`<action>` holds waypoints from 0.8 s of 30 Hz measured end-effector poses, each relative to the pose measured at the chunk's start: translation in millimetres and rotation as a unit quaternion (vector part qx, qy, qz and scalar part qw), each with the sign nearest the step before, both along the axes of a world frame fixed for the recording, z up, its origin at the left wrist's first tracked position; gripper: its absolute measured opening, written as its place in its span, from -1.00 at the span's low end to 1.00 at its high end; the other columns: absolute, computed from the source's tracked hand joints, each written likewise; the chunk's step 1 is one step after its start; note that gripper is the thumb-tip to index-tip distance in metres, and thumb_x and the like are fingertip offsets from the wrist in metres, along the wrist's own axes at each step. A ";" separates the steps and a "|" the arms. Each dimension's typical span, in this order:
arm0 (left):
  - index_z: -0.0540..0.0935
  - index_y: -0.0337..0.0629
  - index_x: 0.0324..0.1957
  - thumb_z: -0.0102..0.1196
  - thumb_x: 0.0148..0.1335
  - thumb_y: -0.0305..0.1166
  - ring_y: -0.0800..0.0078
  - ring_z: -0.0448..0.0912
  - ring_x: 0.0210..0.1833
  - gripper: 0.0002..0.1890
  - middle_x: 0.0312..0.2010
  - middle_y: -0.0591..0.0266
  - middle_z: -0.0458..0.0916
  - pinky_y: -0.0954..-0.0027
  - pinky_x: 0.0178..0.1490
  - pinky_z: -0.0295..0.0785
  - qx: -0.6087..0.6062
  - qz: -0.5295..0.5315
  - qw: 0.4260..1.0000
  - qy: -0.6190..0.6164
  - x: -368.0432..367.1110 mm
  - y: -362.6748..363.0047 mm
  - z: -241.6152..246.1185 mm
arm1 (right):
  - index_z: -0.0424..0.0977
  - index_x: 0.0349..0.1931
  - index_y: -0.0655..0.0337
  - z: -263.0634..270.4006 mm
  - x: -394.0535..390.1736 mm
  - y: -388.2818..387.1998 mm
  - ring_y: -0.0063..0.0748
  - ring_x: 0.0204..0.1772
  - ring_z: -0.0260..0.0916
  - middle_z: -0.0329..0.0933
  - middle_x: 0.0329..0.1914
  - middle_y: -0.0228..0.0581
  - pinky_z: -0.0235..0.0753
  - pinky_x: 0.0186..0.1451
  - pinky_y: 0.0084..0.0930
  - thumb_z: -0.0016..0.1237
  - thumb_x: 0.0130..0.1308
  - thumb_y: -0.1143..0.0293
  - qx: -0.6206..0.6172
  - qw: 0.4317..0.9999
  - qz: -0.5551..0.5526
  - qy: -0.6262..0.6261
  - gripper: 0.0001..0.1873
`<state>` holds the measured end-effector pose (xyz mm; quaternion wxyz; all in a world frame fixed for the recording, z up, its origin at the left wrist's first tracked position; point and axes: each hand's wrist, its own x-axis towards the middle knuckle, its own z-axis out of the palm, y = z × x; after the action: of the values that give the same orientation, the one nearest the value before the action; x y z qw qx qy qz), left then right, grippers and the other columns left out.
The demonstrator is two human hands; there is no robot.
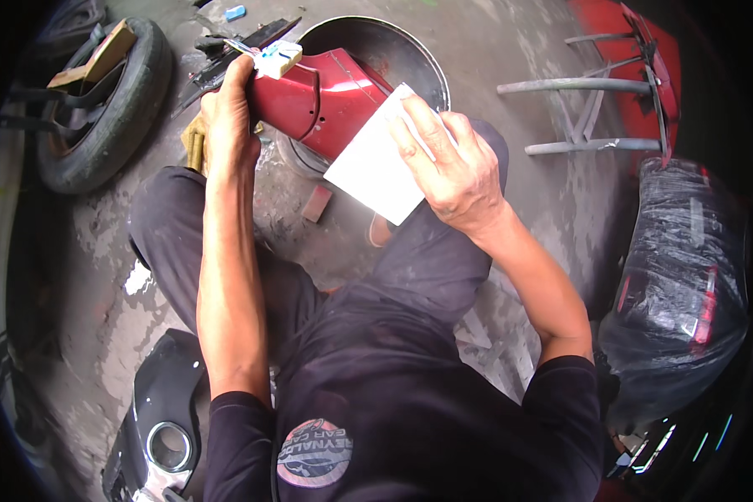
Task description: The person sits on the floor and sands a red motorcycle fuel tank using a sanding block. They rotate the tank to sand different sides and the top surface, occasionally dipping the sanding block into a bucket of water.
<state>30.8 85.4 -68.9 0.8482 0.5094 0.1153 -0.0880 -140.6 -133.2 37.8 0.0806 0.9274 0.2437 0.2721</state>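
My left hand grips the left end of a glossy red painted body panel, its thumb along the edge and its other fingers mostly hidden. A cream block with blue marks sits by that thumb, with what look like thin wires beside it. In my right hand is a white rectangular sheet, pinched near its upper edge. The sheet covers the panel's right part; whether they touch I cannot tell. Under the panel is a large round dark basin with a pale rim.
A tyre bearing a wooden piece lies left. A reddish block rests on the floor between my legs. At right are a metal-tube stand and a plastic-wrapped part. A black part with a ring lies lower left.
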 end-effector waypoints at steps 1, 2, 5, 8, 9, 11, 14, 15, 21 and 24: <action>0.78 -0.36 -0.08 0.38 0.28 -0.06 0.53 0.64 -0.20 -0.52 -0.21 0.23 0.77 0.40 -0.06 0.46 0.002 -0.001 1.000 -0.001 -0.4 -0.6 0.6 | 0.72 0.07 0.19 0.3 3.0 0.5 -0.23 -0.13 0.56 0.64 0.23 -0.14 0.69 -0.11 -0.43 0.21 0.08 0.43 -0.001 1.000 0.006 -0.001 -0.54; 0.78 -0.37 -0.08 0.38 0.28 -0.06 0.52 0.64 -0.20 -0.52 -0.21 0.23 0.77 0.39 -0.06 0.47 0.003 -0.002 1.000 -0.003 -1.7 -1.5 1.6 | 0.71 0.07 0.20 -0.3 0.0 -1.2 -0.23 -0.13 0.56 0.64 0.23 -0.15 0.69 -0.11 -0.43 0.21 0.08 0.44 0.002 1.000 0.003 0.000 -0.54; 0.77 -0.39 -0.07 0.37 0.29 -0.06 0.52 0.64 -0.20 -0.51 -0.21 0.22 0.76 0.38 -0.06 0.48 0.003 0.007 1.000 -0.013 -0.1 -2.2 3.8 | 0.71 0.06 0.21 -2.7 -2.2 -6.3 -0.23 -0.14 0.56 0.65 0.22 -0.17 0.68 -0.11 -0.43 0.21 0.08 0.46 0.015 1.000 0.006 0.000 -0.54; 0.77 -0.39 -0.07 0.38 0.28 -0.07 0.52 0.65 -0.20 -0.52 -0.21 0.22 0.77 0.39 -0.05 0.48 -0.001 0.001 1.000 -0.008 -0.9 -1.3 -3.3 | 0.71 0.07 0.21 -3.8 1.4 -2.3 -0.20 -0.13 0.58 0.65 0.22 -0.18 0.69 -0.10 -0.41 0.21 0.09 0.47 0.025 1.000 0.010 0.003 -0.55; 0.77 -0.39 -0.07 0.38 0.28 -0.07 0.51 0.65 -0.20 -0.52 -0.21 0.22 0.77 0.39 -0.05 0.49 -0.002 -0.001 1.000 -0.004 -0.4 -0.5 -0.9 | 0.70 0.07 0.22 -3.0 13.0 4.1 -0.19 -0.12 0.59 0.65 0.22 -0.18 0.69 -0.08 -0.39 0.21 0.10 0.48 0.024 1.000 0.012 0.004 -0.55; 0.75 -0.38 -0.01 0.38 0.29 -0.06 0.46 0.66 -0.13 -0.49 -0.14 0.17 0.76 0.35 0.00 0.51 0.001 -0.012 1.000 -0.006 0.7 0.0 -1.0 | 0.69 0.07 0.21 -1.1 23.8 3.4 -0.18 -0.10 0.60 0.64 0.21 -0.14 0.70 -0.04 -0.36 0.15 0.14 0.47 0.042 0.999 -0.002 0.010 -0.58; 0.71 -0.36 0.09 0.37 0.31 -0.03 0.37 0.70 -0.01 -0.44 0.00 0.09 0.74 0.29 0.08 0.57 -0.009 -0.020 1.000 -0.021 -0.3 4.2 -6.9 | 0.69 0.07 0.12 7.9 37.7 -17.8 -0.16 -0.03 0.65 0.66 0.14 -0.08 0.72 -0.01 -0.30 0.06 0.14 0.50 0.158 0.987 -0.007 0.021 -0.56; 0.71 -0.36 0.09 0.37 0.30 -0.03 0.37 0.70 -0.02 -0.44 -0.01 0.09 0.74 0.30 0.08 0.57 -0.008 -0.018 1.000 -0.016 -0.5 2.2 -6.0 | 0.70 0.02 0.22 13.9 32.7 -29.0 -0.23 -0.10 0.68 0.70 0.02 -0.05 0.72 -0.06 -0.32 0.11 0.22 0.52 0.294 0.950 -0.062 0.090 -0.66; 0.76 -0.35 -0.03 0.51 0.18 -0.10 0.45 0.69 -0.15 -0.49 -0.14 0.18 0.78 0.34 0.07 0.55 -0.011 -0.010 1.000 0.005 1.4 -5.0 13.8 | 0.74 -0.27 0.46 29.8 10.9 -31.6 -0.40 -0.33 0.72 0.73 -0.46 -0.19 0.71 -0.21 -0.42 0.25 0.44 0.42 0.636 0.735 -0.086 0.218 -0.78; 0.71 -0.40 0.09 0.45 0.23 -0.01 0.41 0.70 -0.11 -0.38 -0.07 0.09 0.76 0.33 0.05 0.57 0.017 -0.022 1.000 0.003 5.6 -7.4 16.7 | 0.71 -0.38 0.43 33.1 12.6 -18.0 -0.63 -0.49 0.43 0.57 -0.61 -0.34 0.45 -0.41 -0.48 0.31 0.40 0.33 0.559 0.794 -0.108 0.213 -0.72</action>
<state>36.4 78.0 -52.2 0.8371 0.5256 0.1084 -0.1065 -128.0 -151.2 70.9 -0.4775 0.8654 -0.0414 0.1461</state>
